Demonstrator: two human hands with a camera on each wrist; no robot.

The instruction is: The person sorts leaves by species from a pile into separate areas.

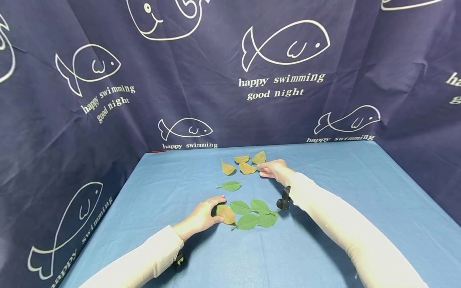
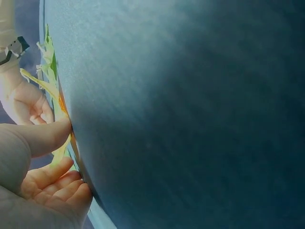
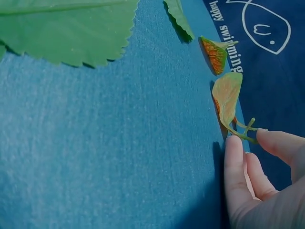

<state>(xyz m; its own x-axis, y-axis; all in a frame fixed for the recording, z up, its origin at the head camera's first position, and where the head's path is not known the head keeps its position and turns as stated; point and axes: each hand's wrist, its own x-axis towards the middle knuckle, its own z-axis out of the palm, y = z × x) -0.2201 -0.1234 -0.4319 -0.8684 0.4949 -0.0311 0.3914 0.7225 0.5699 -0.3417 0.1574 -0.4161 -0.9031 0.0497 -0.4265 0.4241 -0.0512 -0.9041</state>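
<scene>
My left hand (image 1: pixel 201 214) reaches around a yellow-orange leaf (image 1: pixel 226 215) on the blue cloth, thumb and fingers apart on its left side. In the left wrist view, the thumb (image 2: pixel 50 136) meets the leaf's edge while the other fingers bend below. Farther back, my right hand (image 1: pixel 276 171) is at the stem end of another yellow leaf (image 1: pixel 247 169). The right wrist view shows that leaf's stem (image 3: pixel 245 137) between thumb tip and index fingertip, with a gap between the two.
Several green leaves (image 1: pixel 247 221) overlap beside the left hand. A single green leaf (image 1: pixel 231 186) lies farther back. More yellow leaves (image 1: pixel 228 168) lie near the back edge of the blue cloth (image 1: pixel 173 176). A dark fish-print curtain (image 1: pixel 223 100) rises behind.
</scene>
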